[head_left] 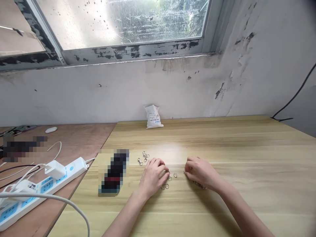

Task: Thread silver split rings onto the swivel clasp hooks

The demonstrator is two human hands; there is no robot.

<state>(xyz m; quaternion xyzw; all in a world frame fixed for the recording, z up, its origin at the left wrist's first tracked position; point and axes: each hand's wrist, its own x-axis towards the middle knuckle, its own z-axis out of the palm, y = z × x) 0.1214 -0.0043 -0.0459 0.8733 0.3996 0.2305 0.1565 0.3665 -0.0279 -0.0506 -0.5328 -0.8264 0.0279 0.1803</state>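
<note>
My left hand (pixel 154 176) rests low over the table with its fingers curled down among several small metal split rings (pixel 167 186). One more metal ring (pixel 175 175) lies just right of its fingertips. What those fingers hold, if anything, is hidden. To the right, my right hand (pixel 199 170) is closed in a pinch at the tabletop, and a tiny metal piece (pixel 184 172) pokes out at its fingertips. More small metal pieces (pixel 200 185) lie partly hidden under that hand. Beyond my left hand are several small metal lobster clasps (pixel 140 161).
A wood-grain table (pixel 247 148) spans the front. A white labelled packet (pixel 153 117) stands against the wall. At left lie a blurred dark object (pixel 115 172) and, on a brown table, a white power strip (pixel 44 187) with plugs and cables (pixel 74 205).
</note>
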